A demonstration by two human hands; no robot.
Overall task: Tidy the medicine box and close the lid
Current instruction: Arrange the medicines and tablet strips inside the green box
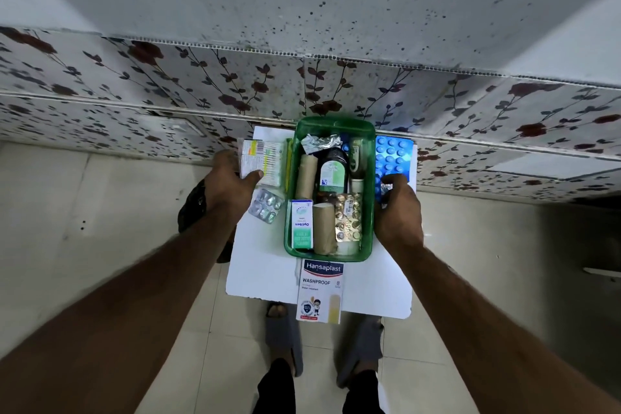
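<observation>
A green medicine box point(291, 178) stands open on a small white table point(376, 279). Inside lie a dark bottle point(332, 170), two bandage rolls point(305, 176), an Optibex carton point(301, 223), gold blister strips point(349, 217) and crumpled foil. My left hand point(228, 188) grips a white carton point(260, 161) just left of the box. My right hand point(398, 212) holds a blue blister sheet point(393, 155) at its near end, right of the box. A silver blister strip point(267, 205) lies by my left hand. A Hansaplast pack point(321, 291) lies in front of the box. No lid shows.
A floral-tiled wall point(168, 87) runs right behind the table. Pale floor tiles point(84, 212) surround it. My feet in grey sandals point(284, 336) stand under the near table edge. A dark object point(193, 205) sits at the table's left side, below my left wrist.
</observation>
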